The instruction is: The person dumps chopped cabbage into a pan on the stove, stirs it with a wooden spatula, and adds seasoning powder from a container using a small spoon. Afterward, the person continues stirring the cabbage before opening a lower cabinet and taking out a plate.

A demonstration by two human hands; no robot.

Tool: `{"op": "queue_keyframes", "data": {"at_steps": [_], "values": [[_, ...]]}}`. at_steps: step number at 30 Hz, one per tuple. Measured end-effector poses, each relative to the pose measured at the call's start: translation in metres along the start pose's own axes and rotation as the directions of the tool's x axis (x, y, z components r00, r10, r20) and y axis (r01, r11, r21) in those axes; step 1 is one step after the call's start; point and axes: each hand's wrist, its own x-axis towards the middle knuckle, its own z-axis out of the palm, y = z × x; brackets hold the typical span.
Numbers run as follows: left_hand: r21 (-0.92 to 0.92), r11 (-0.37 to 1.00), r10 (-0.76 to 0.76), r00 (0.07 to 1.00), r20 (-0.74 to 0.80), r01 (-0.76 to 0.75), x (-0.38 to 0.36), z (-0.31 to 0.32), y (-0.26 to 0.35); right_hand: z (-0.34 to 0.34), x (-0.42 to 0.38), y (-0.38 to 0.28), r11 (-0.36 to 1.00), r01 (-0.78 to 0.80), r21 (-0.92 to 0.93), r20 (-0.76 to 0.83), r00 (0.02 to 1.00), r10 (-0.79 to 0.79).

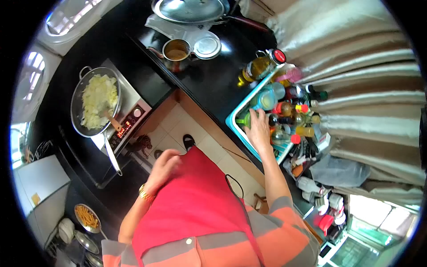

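My right hand reaches into a turquoise-rimmed basket, its fingers and thumb around a small green container. Part of that container is hidden by the hand. Beside it are a light-blue-lidded tub and several sauce bottles, one with a red cap. My left hand hovers before the red apron, slightly blurred, with loosely bent fingers and nothing in it. Left of it, a frying pan of pale chopped vegetables sits on an induction cooker, a wooden spatula resting inside.
A steel pot of brownish contents stands near a round lid. Behind it lies a large covered pan. An oil bottle leans by the basket. Lower left is a pan of orange-yellow pieces. Curtains hang at the right.
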Motion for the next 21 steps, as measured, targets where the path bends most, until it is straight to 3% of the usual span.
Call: {"op": "queue_keyframes", "data": {"at_steps": [1,4,6,9,11,14,17,19,21], "values": [[0.188,0.972,0.129,0.99,0.055,-0.137,0.013,0.016,0.012,0.002,0.001,0.001,0.999,-0.02,0.043,0.003,1.0,0.02],[0.31,0.913,0.203,0.955,0.214,-0.264,0.027,0.071,0.075,-0.001,0.006,0.006,0.993,-0.022,0.114,0.013,1.0,0.021],[0.41,0.803,0.334,0.897,0.29,-0.432,0.038,0.095,0.094,-0.016,0.004,0.003,0.995,-0.006,0.1,-0.039,0.999,0.01],[0.483,0.589,0.59,0.753,0.291,-0.648,0.045,0.117,0.112,-0.069,0.0,-0.015,0.999,0.025,0.042,-0.124,0.992,-0.02],[0.5,0.517,0.664,0.694,0.278,-0.695,0.044,0.126,0.133,-0.101,-0.004,-0.032,0.991,0.129,0.023,-0.219,0.968,-0.121],[0.564,0.474,0.705,0.675,0.216,-0.676,0.037,0.124,0.158,-0.127,0.001,-0.073,0.947,0.314,0.064,-0.239,0.926,-0.291],[0.648,0.44,0.719,0.676,0.161,-0.622,0.03,0.103,0.157,-0.121,0.011,-0.12,0.851,0.501,0.159,-0.145,0.864,-0.482],[0.682,0.626,0.508,0.861,0.011,-0.378,0.02,0.075,0.152,-0.102,0.02,-0.147,0.785,0.593,0.18,-0.14,0.805,-0.576],[0.656,0.644,0.565,0.823,-0.06,-0.394,0.011,0.046,0.136,-0.09,0.025,-0.178,0.722,0.665,0.192,-0.127,0.746,-0.654]]}}
